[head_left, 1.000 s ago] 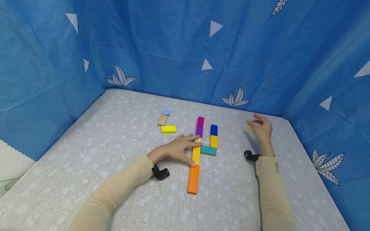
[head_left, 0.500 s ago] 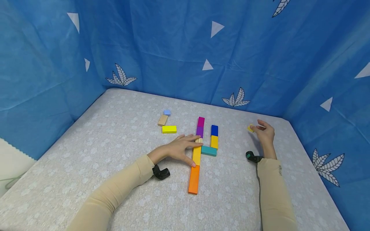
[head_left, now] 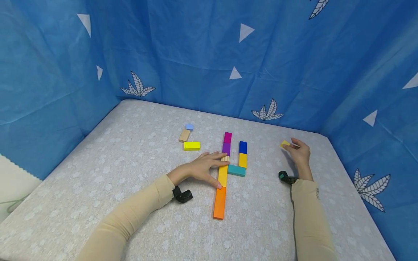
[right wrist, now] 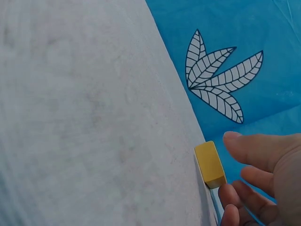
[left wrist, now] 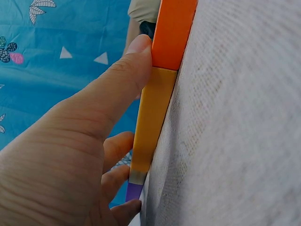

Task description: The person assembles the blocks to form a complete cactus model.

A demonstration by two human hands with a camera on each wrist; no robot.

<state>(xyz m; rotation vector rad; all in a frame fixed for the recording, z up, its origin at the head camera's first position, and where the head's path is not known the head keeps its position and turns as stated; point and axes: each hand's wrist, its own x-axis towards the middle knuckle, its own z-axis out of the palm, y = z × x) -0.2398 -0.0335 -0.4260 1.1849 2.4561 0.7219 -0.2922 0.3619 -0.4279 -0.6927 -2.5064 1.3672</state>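
In the head view my left hand [head_left: 204, 168] rests with spread fingers across a line of wooden blocks. Its thumb touches near the joint between the long orange block [head_left: 219, 203] and the yellow-orange block [left wrist: 155, 113]. The other fingertips lie by the cream block [head_left: 225, 158] and the purple block [head_left: 226, 149]. A magenta block [head_left: 227, 137] ends the line. At the far right, a small yellow block [right wrist: 209, 164] sits on the table. My right hand [head_left: 299, 152] is beside it, the thumb apart from the block and the fingers close to its lower end.
A teal block [head_left: 236, 170] abuts the line's right side. Beyond it stand a yellow block [head_left: 242, 160] and a dark blue block [head_left: 243, 146]. Bright yellow [head_left: 192, 146], tan [head_left: 184, 136] and light blue [head_left: 189, 127] blocks lie left. Blue curtains [head_left: 196, 54] surround the table.
My right hand has come down and slightly right, and its thumb and fingers have loosened from the small yellow block, now on the table. My left hand has stayed in place.
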